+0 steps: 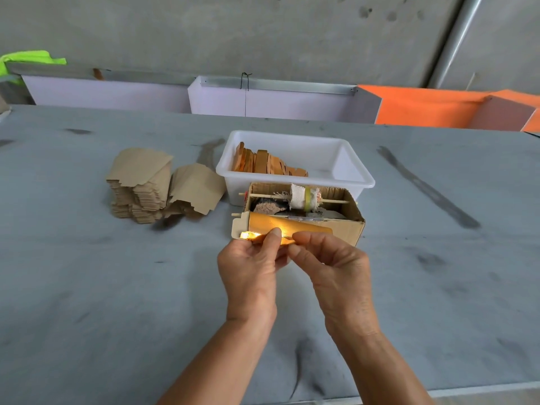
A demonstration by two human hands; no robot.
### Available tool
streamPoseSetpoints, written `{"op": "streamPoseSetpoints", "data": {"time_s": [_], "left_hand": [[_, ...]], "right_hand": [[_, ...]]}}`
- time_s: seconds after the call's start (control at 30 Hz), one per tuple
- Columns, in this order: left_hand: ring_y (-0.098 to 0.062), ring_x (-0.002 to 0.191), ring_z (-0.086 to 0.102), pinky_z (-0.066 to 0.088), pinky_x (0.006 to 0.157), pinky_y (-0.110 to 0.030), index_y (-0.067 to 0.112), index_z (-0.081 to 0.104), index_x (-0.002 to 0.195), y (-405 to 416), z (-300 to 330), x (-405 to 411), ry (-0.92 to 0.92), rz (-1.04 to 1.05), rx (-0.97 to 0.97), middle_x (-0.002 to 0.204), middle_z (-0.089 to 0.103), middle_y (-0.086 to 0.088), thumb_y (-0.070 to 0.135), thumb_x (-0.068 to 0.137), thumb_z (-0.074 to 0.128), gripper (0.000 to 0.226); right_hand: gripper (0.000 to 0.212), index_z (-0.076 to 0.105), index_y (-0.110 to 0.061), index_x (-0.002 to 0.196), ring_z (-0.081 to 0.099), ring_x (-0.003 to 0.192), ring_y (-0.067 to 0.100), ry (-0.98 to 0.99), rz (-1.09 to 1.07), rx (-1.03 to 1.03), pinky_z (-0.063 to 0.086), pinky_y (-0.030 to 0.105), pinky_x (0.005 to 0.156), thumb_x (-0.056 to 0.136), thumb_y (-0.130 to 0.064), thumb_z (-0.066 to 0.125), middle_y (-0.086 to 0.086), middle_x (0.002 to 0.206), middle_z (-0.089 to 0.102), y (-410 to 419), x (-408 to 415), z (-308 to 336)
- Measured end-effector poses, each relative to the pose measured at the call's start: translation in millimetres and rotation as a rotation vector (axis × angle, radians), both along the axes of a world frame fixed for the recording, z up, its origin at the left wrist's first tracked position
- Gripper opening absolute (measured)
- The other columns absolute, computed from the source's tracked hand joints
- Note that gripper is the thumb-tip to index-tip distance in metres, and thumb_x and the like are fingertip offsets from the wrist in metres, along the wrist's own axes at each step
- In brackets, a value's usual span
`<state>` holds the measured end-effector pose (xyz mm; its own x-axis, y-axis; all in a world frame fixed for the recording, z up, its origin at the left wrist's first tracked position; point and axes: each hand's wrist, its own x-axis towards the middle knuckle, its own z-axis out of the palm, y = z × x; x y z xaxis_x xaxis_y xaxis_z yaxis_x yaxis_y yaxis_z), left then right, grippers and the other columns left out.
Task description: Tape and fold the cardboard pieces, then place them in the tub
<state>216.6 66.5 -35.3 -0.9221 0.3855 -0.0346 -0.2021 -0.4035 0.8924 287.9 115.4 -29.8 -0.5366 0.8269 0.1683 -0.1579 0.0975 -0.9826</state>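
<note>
At the centre of the frame the left hand (251,267) and right hand (327,258) both pinch one gold-faced cardboard piece (280,226), thumbs on its lower edge, just before an open cardboard box (347,226). That box holds a cloth-wrapped roll (304,197) on a wooden stick and dark scraps. Behind it, touching, the white tub (344,168) contains folded orange pieces (266,163) leaning along its left half. Unfolded blanks (152,185) are stacked centre left.
</note>
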Motion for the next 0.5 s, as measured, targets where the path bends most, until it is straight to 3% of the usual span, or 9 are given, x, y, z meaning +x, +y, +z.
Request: {"op": "streamPoseSetpoints", "data": {"time_s": [0.1, 0.5], "left_hand": [[-0.031, 0.069, 0.069, 0.06, 0.065, -0.035, 0.001, 0.068, 0.08, -0.8, -1.0, 1.1, 0.009, 0.006, -0.007, 0.074, 0.071, -0.016, 0.001, 0.085, 0.065, 0.005], [-0.028, 0.065, 0.069, 0.058, 0.059, -0.03, 0.005, 0.069, 0.075, -2.6, -3.4, -0.9, 0.017, -0.016, -0.002, 0.068, 0.071, -0.013, 0.002, 0.084, 0.065, 0.011]], "right_hand": [[0.019, 0.074, -0.021, 0.078, 0.069, 0.081, 0.023, 0.001, -0.001, -0.027, 0.053, 0.027, 0.075, 0.077, -0.002, 0.073, 0.006, 0.074, 0.073, -0.1, -0.7, -0.7], [0.021, 0.074, -0.026, 0.082, 0.069, 0.08, 0.019, -0.085, 0.026, 0.01, 0.055, 0.024, 0.072, 0.077, -0.005, 0.074, 0.002, 0.076, 0.073, 3.7, 1.2, -1.6]]}}
